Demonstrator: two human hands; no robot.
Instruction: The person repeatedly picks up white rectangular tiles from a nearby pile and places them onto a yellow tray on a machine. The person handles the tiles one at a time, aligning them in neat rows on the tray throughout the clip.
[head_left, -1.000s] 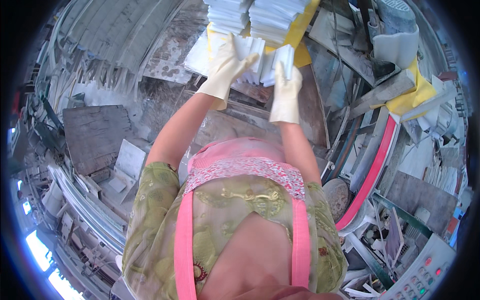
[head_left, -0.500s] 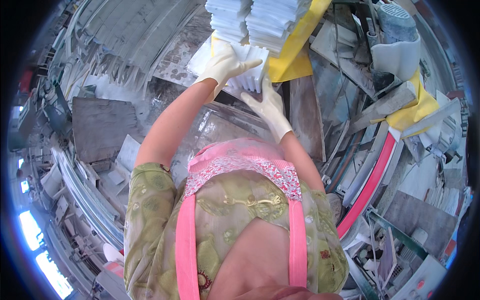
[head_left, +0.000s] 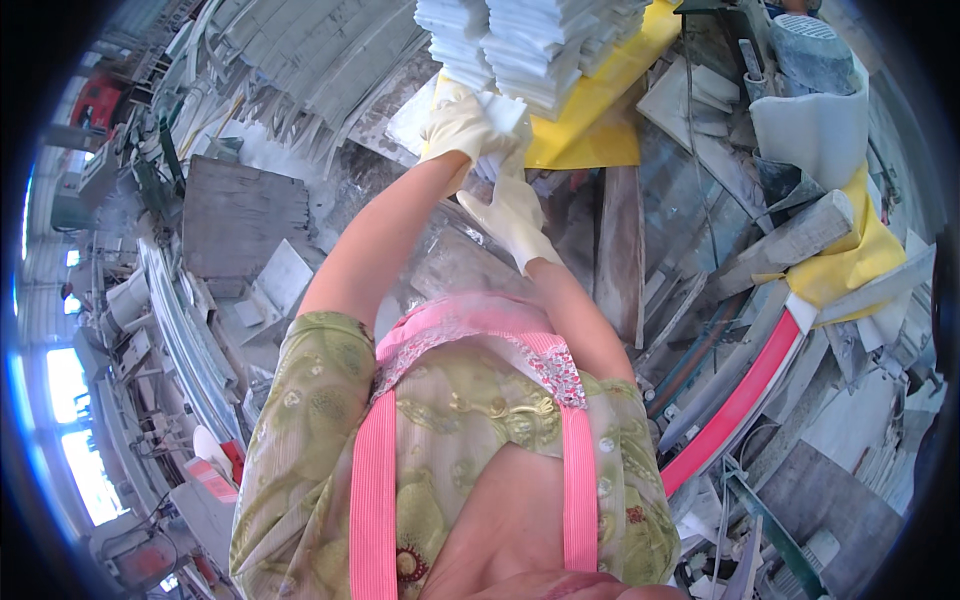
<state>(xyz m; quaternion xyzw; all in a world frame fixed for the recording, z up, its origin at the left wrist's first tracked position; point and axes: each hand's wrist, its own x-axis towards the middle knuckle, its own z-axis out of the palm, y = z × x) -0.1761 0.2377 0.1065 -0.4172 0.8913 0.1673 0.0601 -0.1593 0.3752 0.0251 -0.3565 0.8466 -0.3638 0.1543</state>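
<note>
Both my hands wear cream rubber gloves. My left hand (head_left: 458, 125) is closed over a small stack of thin white strips (head_left: 508, 112), its thumb lying across the top. Close below it, my right hand (head_left: 512, 215) reaches up with fingers stretched against the near right side of the stack and thumb spread away; the fingertips are partly hidden. Just beyond stand taller piles of the same white strips (head_left: 535, 50), their edges uneven. A white sheet or slab (head_left: 408, 118) lies left of my left hand.
Yellow sheeting (head_left: 590, 135) hangs beside the piles. Long grey strips (head_left: 300, 60) are stacked at the far left, near a dark square board (head_left: 245, 220). At right are a wooden beam (head_left: 790, 240), a grey motor-like cylinder (head_left: 815, 55) and a curved red strip (head_left: 735, 400).
My hands have drawn closer together around the small stack, the right one shifting left. The surroundings have slid slightly right and down in the view.
</note>
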